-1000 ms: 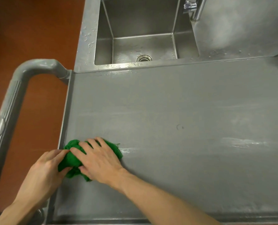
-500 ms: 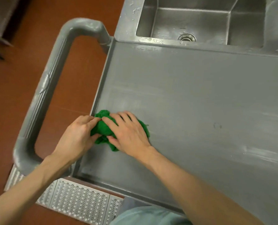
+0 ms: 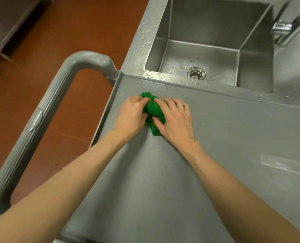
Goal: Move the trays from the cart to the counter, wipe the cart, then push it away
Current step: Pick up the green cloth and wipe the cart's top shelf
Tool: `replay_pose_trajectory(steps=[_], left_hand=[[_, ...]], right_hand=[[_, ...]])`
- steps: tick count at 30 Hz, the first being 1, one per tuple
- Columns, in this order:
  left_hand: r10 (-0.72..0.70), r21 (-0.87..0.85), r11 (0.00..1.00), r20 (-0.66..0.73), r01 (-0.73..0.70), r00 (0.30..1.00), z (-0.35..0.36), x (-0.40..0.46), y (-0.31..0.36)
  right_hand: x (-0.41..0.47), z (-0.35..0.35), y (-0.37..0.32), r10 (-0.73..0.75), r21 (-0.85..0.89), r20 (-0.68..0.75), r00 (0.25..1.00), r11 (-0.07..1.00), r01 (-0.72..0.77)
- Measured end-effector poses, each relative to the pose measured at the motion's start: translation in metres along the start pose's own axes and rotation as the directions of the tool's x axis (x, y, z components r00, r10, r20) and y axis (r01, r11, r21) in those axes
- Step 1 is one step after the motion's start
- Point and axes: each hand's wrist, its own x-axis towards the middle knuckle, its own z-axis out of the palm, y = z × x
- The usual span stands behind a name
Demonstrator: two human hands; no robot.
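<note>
A bunched green cloth [image 3: 153, 109] lies on the grey cart top [image 3: 233, 141] near its far left corner. My left hand [image 3: 130, 116] grips the cloth's left side with curled fingers. On the cloth's right side my right hand [image 3: 176, 120] presses down, fingers bent over it. A wet streak trails behind the cloth toward me. The cart's grey handle [image 3: 40, 116] loops out to the left. No trays are in view.
A steel sink [image 3: 214, 42] with a drain and water drops sits just beyond the cart's far edge. A tap [image 3: 286, 27] stands at the upper right. Red-brown floor [image 3: 49, 32] lies to the left, with a steel unit [image 3: 9, 20] at the far upper left.
Both hands have slid the green cloth away from me, from the near left part of the cart top to its far left corner by the sink.
</note>
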Motion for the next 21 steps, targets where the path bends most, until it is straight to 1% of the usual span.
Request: replay_pose_trajectory(steps=[5,8,11,21], left_hand=[[0.095,-0.072,0.993,-0.014,-0.095,0.995,0.023,0.065,0.057],[0.116,-0.088,0.989,-0.008,-0.116,0.993,0.040,0.082,0.098],[0.149,-0.097,0.984,0.013,-0.147,0.989,0.056,0.089,0.143],[0.290,-0.125,0.952,0.072,-0.280,0.954,0.098,0.086,0.268]], right_hand=[[0.015,-0.020,0.067,0.146,-0.042,-0.045,0.988,0.988,-0.148],[0.004,-0.037,0.102,0.219,-0.042,-0.060,0.974,0.974,-0.222],[-0.018,-0.056,0.135,0.288,-0.062,-0.087,0.954,0.954,-0.293],[-0.095,-0.111,0.224,0.437,-0.185,-0.146,0.888,0.869,-0.458]])
